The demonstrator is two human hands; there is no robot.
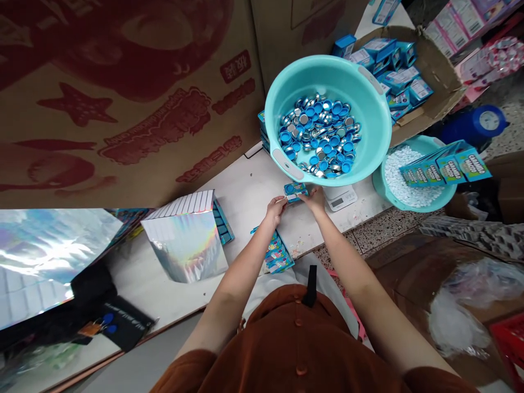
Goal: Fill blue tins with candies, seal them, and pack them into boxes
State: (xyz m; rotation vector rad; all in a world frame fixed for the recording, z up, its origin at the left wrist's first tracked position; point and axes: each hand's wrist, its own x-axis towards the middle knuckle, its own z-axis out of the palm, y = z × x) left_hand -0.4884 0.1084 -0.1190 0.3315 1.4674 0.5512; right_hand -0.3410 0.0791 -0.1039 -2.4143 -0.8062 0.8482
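Between my two hands is a small blue candy box [295, 189], held over the white table just in front of the large turquoise basin. My left hand [277, 208] pinches its left end, and my right hand [314, 200] grips its right end. In the basin [282, 93] lies a heap of small round tins [323, 136], blue on one face and silver on the other. A row of blue printed cartons [279, 254] rests on the table beside my left forearm. Close to my right hand, a white digital scale [340, 198] sits partly under the basin.
A smaller turquoise basin [380, 183] holds white pellets, with blue printed cartons [446, 169] laid over it. Behind is a cardboard tray [444, 93] of blue boxes. Large cardboard cartons [164, 98] wall off the far left. A shiny holographic box [186, 245] stands on the table [245, 188].
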